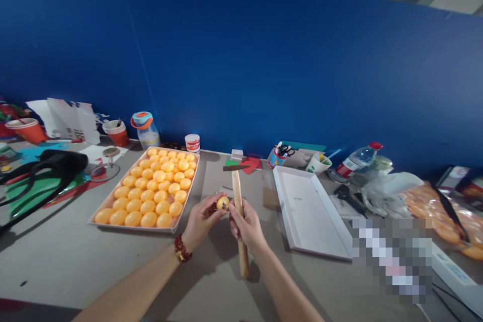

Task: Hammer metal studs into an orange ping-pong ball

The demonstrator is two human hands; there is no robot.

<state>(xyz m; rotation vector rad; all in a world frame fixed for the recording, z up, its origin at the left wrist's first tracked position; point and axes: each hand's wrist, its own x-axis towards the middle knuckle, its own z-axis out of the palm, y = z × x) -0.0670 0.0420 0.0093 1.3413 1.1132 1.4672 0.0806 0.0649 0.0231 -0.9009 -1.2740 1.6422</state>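
Note:
My left hand [202, 220], with a dark red bead bracelet at the wrist, pinches a small orange ball [223, 204] that has dark marks on its side. The wooden handle of a hammer [237, 188] lies in the grip of my right hand [246, 224]; its dark metal head points away from me. My right thumb is close to the ball, but contact between them is not clear. Left of my hands, a shallow box [132, 228] holds rows of orange balls [148, 194]. Some of my right fingers are hidden behind the handle.
A white box lid [313, 211] lies right of my hands. Behind stand a small tub [192, 143], a pen cup [277, 156] and a plastic bottle [356, 161]. Bagged orange balls [437, 206] and a power strip [451, 266] are at the right. A blue partition [241, 60] rises behind.

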